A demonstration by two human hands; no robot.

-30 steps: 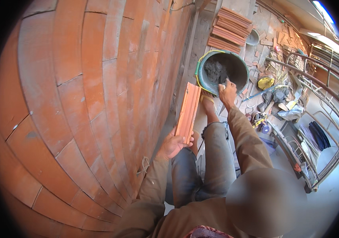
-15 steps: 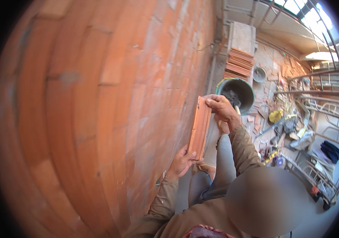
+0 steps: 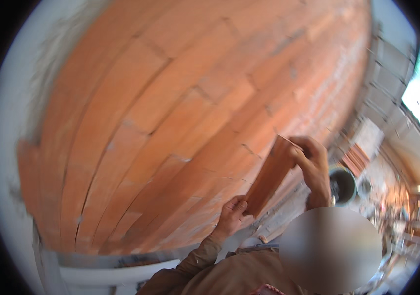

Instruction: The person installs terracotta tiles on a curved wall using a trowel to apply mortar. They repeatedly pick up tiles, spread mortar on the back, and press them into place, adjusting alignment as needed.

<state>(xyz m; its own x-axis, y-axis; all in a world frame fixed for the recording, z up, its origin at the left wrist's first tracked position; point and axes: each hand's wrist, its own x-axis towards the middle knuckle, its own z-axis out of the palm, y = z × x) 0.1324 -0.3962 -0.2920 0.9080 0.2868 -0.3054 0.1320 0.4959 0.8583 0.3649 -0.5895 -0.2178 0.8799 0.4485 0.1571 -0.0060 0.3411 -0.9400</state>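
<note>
your left hand [image 3: 230, 217] is clamped on the narrow, rectangular, red-brown clay tile [image 3: 271, 178] at its seven o'clock end, your right hand [image 3: 314, 161] at one o'clock; a round, dark-green bucket [image 3: 348, 186] sits at the tile's three o'clock.

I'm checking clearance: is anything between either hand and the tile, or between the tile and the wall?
Nothing visible. The left hand grips the lower end of the tile, the right hand its upper end. No object shows between tile and wall; the bucket is off to the right.
</note>
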